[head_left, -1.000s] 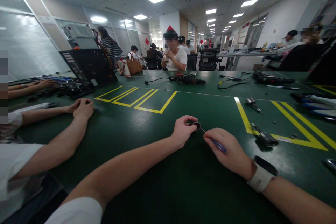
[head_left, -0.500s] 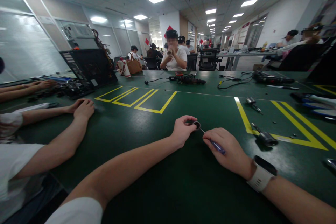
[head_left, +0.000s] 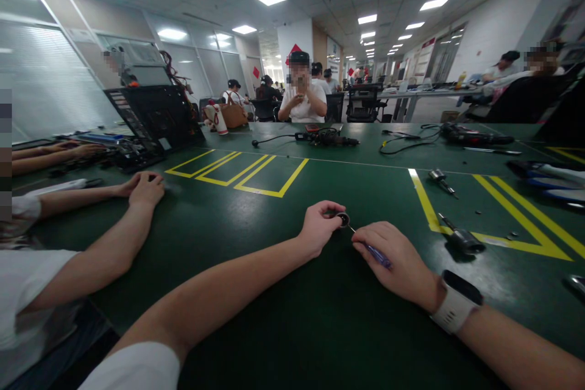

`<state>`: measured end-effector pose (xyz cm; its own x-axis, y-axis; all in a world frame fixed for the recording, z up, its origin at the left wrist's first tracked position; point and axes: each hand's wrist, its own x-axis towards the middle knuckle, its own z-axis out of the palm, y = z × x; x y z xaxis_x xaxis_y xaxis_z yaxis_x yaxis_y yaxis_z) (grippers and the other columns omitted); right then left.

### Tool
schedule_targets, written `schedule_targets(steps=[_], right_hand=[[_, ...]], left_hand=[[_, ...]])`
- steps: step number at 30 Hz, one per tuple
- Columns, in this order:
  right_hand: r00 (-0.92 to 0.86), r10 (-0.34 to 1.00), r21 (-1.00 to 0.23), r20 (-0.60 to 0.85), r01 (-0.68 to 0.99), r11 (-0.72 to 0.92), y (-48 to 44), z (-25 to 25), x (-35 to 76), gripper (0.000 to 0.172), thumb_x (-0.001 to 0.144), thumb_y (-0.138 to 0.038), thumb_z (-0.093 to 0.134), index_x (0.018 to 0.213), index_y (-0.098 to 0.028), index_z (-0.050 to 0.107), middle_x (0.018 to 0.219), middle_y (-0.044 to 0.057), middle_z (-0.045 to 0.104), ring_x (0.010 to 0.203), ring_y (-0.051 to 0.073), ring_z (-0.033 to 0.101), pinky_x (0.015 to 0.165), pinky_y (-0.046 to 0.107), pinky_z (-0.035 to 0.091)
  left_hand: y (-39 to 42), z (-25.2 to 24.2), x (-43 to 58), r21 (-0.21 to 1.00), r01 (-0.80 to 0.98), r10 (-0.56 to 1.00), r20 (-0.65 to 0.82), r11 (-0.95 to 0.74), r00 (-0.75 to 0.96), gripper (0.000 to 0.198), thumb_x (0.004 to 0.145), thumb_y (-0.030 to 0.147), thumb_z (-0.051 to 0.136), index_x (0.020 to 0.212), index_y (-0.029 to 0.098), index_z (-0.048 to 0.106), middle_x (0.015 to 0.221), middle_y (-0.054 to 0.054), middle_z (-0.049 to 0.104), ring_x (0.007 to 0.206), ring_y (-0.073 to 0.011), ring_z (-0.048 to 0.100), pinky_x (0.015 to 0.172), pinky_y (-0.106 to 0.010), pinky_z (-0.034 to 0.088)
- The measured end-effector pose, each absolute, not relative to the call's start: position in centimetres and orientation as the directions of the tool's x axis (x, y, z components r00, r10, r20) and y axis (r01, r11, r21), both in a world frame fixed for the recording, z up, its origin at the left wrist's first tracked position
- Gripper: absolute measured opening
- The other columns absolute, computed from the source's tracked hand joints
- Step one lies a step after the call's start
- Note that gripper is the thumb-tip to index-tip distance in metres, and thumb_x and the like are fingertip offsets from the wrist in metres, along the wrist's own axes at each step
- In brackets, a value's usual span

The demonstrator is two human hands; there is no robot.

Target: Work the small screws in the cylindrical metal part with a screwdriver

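Between thumb and fingers, my left hand (head_left: 320, 226) grips a small round metal ring (head_left: 342, 219) above the green table (head_left: 274, 225). My right hand (head_left: 388, 256) is closed around a screwdriver (head_left: 378, 256) with a translucent purple handle. Its thin shaft points up and left to the ring; whether the tip touches the ring's inside is too small to tell. To the right of my hands lies a cylindrical metal part with a shaft (head_left: 462, 239). A smaller shafted metal part (head_left: 441, 180) rests farther back.
Yellow tape (head_left: 262, 192) marks outlines on the table. A corded tool (head_left: 326, 137) lies at the back, another power tool (head_left: 475, 134) at back right. Blue-handled pliers (head_left: 548, 180) sit at the right edge. A co-worker's clasped hands (head_left: 146, 189) rest on the left.
My hands keep nearly the same place; the screwdriver has shifted very slightly. The person across the table has moved their hands a little.
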<state>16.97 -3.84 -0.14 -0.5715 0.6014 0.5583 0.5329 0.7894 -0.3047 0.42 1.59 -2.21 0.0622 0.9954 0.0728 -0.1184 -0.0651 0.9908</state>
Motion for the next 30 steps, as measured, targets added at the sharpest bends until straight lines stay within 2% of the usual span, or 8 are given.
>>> schedule_targets(steps=[12,21,30], right_hand=[[-0.518,0.593,-0.303,0.616,0.539,0.786,-3.94,-0.18,17.15,0.015,0.085,-0.018,0.048,0.095,-0.022,0.059,0.086,0.006,0.066,0.08,0.021,0.061,0.073,0.039,0.048],[-0.535,0.588,-0.311,0.606,0.521,0.795,-3.96,0.0,17.04,0.014,0.085,-0.017,0.047,0.092,-0.02,0.059,0.085,0.007,0.066,0.08,0.02,0.061,0.073,0.039,0.049],[-0.505,0.603,-0.325,0.618,0.534,0.781,-3.7,-0.51,17.02,0.018,0.085,-0.017,0.048,0.098,-0.022,0.06,0.09,0.008,0.067,0.084,0.021,0.062,0.074,0.039,0.052]], left_hand=[[1.67,-2.29,0.24,0.991,-0.121,0.993,0.066,-0.054,0.094,0.02,0.066,0.002,0.064,0.084,0.011,0.062,0.079,-0.004,0.067,0.073,-0.0131,0.064,0.075,-0.033,0.053],[1.56,-2.25,0.23,0.992,-0.11,0.992,0.078,-0.067,0.099,0.02,0.067,0.004,0.064,0.086,0.012,0.063,0.081,-0.005,0.067,0.074,-0.0139,0.065,0.076,-0.035,0.053],[1.58,-2.26,0.19,0.991,-0.112,0.99,0.085,-0.072,0.116,0.019,0.067,0.004,0.064,0.085,0.012,0.064,0.081,-0.005,0.068,0.075,-0.0139,0.065,0.079,-0.036,0.053]])
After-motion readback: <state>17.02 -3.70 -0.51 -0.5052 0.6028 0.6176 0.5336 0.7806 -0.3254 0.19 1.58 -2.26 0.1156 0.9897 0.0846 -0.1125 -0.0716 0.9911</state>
